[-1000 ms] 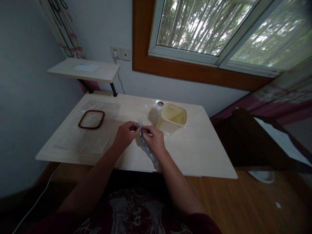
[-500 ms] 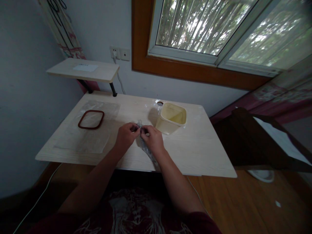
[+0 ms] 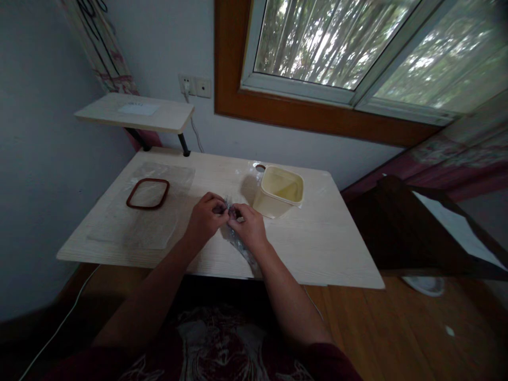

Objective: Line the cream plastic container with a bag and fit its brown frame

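My left hand [image 3: 206, 217] and my right hand [image 3: 250, 225] meet over the middle of the table, fingertips pinched on a gathered clear plastic bag [image 3: 240, 246]. Its crumpled end pokes up between the fingers, while the rest trails toward the table's front edge, partly under my right forearm. What the bag contains, if anything, I cannot make out. Just behind my right hand stands a pale yellow, open plastic container [image 3: 273, 203]. Off to the left, a dark red rounded-square ring [image 3: 148, 208] lies on a flat clear plastic sheet [image 3: 159, 233].
The light wooden table [image 3: 317, 238] has a small raised shelf [image 3: 107, 114] at its back left, with a paper [image 3: 138, 108] on top. A cable hole [image 3: 260, 168] is behind the container. Dark furniture [image 3: 416, 233] stands to the right, below the window [image 3: 317, 47].
Both hands stay in nearly the same place. The fingers have shifted slightly on the gathered bag, and the left knuckles are a little higher.
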Demonstrator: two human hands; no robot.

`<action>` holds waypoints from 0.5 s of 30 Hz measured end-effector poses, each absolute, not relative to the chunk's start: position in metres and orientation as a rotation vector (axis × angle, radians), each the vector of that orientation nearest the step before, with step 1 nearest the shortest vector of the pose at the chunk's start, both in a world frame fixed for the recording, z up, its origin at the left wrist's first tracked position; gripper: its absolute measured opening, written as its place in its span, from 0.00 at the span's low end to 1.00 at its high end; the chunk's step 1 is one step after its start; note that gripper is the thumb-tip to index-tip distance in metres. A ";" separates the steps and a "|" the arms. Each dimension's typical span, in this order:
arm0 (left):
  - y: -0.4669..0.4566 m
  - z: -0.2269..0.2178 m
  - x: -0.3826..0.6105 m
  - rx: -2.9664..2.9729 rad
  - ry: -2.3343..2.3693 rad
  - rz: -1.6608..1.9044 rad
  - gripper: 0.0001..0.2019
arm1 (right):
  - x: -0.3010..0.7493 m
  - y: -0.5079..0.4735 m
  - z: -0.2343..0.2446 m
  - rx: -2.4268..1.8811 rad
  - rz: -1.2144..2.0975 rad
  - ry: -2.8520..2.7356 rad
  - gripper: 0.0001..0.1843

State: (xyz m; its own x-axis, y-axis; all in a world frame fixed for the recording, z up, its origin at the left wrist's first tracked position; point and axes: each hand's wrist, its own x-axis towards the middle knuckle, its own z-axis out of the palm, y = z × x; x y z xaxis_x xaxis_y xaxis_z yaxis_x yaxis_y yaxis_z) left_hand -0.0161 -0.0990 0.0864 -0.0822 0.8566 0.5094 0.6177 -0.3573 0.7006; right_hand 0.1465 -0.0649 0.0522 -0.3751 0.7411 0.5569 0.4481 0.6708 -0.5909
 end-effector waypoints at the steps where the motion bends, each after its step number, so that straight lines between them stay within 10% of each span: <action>1: -0.099 0.087 -0.017 1.951 1.603 1.420 0.05 | 0.147 -0.065 0.052 -0.908 0.428 -2.027 0.06; 15: -0.099 0.087 -0.019 1.809 1.606 1.383 0.03 | 0.156 -0.063 0.056 -0.773 0.471 -2.004 0.07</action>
State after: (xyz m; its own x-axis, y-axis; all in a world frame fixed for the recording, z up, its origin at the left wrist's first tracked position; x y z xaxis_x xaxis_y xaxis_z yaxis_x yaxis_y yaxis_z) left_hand -0.0194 -0.0993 0.0866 -0.1208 0.8977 0.4236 0.5523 -0.2938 0.7802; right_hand 0.1559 -0.0635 0.0555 -0.3911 0.6822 0.6178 0.3354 0.7308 -0.5945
